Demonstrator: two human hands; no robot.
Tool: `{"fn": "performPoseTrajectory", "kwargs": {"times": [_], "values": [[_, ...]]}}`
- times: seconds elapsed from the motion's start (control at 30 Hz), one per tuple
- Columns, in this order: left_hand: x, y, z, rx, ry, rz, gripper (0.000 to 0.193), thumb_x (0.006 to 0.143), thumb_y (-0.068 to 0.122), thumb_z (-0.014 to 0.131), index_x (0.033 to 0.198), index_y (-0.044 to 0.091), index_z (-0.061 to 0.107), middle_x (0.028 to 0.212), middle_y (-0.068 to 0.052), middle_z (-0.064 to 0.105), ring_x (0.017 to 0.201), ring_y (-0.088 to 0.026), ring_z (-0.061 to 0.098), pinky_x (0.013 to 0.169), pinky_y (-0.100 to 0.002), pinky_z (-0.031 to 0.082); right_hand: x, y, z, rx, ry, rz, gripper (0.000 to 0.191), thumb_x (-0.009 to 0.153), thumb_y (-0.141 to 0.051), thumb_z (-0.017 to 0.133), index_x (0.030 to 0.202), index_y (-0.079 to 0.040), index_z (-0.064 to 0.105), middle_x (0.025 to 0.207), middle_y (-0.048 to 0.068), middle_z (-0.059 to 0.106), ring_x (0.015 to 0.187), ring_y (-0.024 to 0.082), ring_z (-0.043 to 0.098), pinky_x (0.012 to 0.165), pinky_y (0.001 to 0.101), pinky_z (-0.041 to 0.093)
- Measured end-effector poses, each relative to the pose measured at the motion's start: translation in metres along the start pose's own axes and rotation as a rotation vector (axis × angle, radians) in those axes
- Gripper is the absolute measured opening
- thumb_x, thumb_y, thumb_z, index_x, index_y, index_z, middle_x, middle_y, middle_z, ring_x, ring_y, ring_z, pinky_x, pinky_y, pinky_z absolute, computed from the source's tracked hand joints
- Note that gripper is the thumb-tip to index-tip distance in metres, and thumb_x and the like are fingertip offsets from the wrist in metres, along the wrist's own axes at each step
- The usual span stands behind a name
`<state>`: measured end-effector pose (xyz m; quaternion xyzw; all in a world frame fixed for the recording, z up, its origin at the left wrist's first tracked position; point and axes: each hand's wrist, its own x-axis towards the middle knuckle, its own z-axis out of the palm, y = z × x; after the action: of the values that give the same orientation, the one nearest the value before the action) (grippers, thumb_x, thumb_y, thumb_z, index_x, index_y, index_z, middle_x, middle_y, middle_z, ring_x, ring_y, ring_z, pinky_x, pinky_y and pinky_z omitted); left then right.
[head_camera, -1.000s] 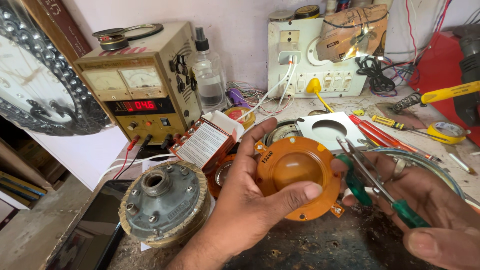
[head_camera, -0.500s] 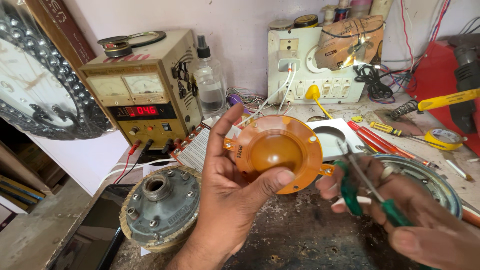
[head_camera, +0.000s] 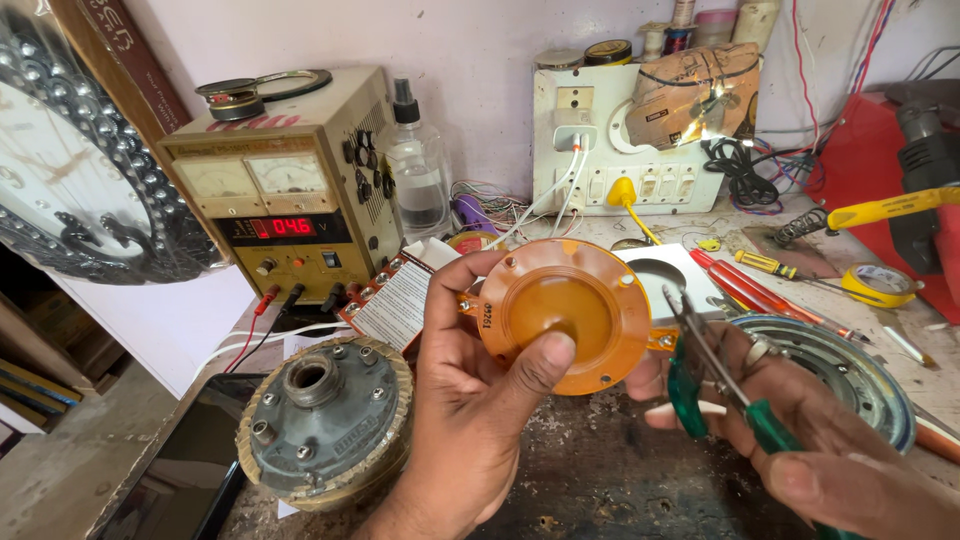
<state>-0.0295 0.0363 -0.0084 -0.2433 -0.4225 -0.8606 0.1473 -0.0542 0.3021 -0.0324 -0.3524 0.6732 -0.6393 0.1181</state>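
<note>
My left hand (head_camera: 470, 400) holds up a round orange disc with a domed centre (head_camera: 565, 312), thumb on its front and fingers behind its left rim. My right hand (head_camera: 800, 440) is shut on green-handled pliers (head_camera: 715, 385), whose metal jaws point up next to the disc's right edge. One right finger touches the disc's lower right rim. Both are raised above the dark, stained workbench (head_camera: 600, 480).
A grey round metal unit (head_camera: 325, 420) lies at lower left. Behind stand a beige power supply with a red display (head_camera: 280, 200), a clear bottle (head_camera: 415, 170) and a white switchboard (head_camera: 620, 140). A metal ring (head_camera: 850, 375), screwdrivers (head_camera: 750, 285), yellow tape (head_camera: 878, 285) lie right.
My left hand has lifted the orange disc higher and tilted it to face me. My right hand with the pliers has followed to its right edge.
</note>
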Motion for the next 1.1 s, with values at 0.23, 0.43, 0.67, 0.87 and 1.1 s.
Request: {"fn": "performPoseTrajectory", "kwargs": {"times": [0.23,0.43,0.67,0.87,1.1], "values": [[0.003,0.008,0.002,0.054,0.077,0.142,0.061,0.087,-0.004,0.074,0.136,0.005,0.04,0.128,-0.018,0.064,0.115,-0.024,0.067,0.1,-0.041,0.059,0.007,-0.001,0.007,-0.687,0.156,0.33,0.106,0.07,-0.051,0.085,0.157,-0.014,0.037,0.145,0.007,0.05,0.136,0.022,0.049,0.116,0.0405,0.038],[0.009,0.011,-0.003,0.056,0.16,0.135,0.055,0.091,-0.004,0.068,0.138,0.006,0.041,0.128,-0.016,0.064,0.113,-0.021,0.066,0.097,-0.037,0.057,0.011,0.037,0.017,-1.468,-0.136,-0.479,0.054,0.085,-0.02,0.058,0.138,-0.008,0.054,0.141,0.011,0.057,0.14,0.032,0.047,0.115,0.0486,0.033],[0.003,-0.012,0.0,0.198,0.021,0.075,0.057,0.09,-0.005,0.07,0.138,0.005,0.04,0.121,-0.013,0.068,0.114,-0.019,0.067,0.099,-0.034,0.055,0.015,0.044,0.033,-1.291,-0.257,-0.205,0.053,0.08,-0.006,0.061,0.133,-0.001,0.057,0.141,0.015,0.058,0.137,0.034,0.048,0.115,0.0474,0.031],[0.005,-0.006,-0.008,0.203,0.056,0.04,0.043,0.092,-0.001,0.069,0.131,0.0,0.05,0.12,-0.012,0.071,0.109,-0.017,0.069,0.095,-0.033,0.058,0.015,-0.022,0.035,-1.042,-0.145,-0.376,0.045,0.093,-0.039,0.075,0.122,-0.005,0.067,0.13,0.019,0.068,0.127,0.033,0.062,0.105,0.0413,0.046],[0.009,0.0,-0.02,0.379,0.078,0.071,0.038,0.096,0.005,0.066,0.132,-0.001,0.059,0.12,-0.012,0.073,0.107,-0.015,0.07,0.094,-0.032,0.06,0.029,-0.068,-0.02,-1.067,0.715,0.499,0.034,0.095,-0.038,0.067,0.122,-0.021,0.076,0.077,0.01,0.074,0.063,0.025,0.071,0.064,0.0423,0.053]]}}
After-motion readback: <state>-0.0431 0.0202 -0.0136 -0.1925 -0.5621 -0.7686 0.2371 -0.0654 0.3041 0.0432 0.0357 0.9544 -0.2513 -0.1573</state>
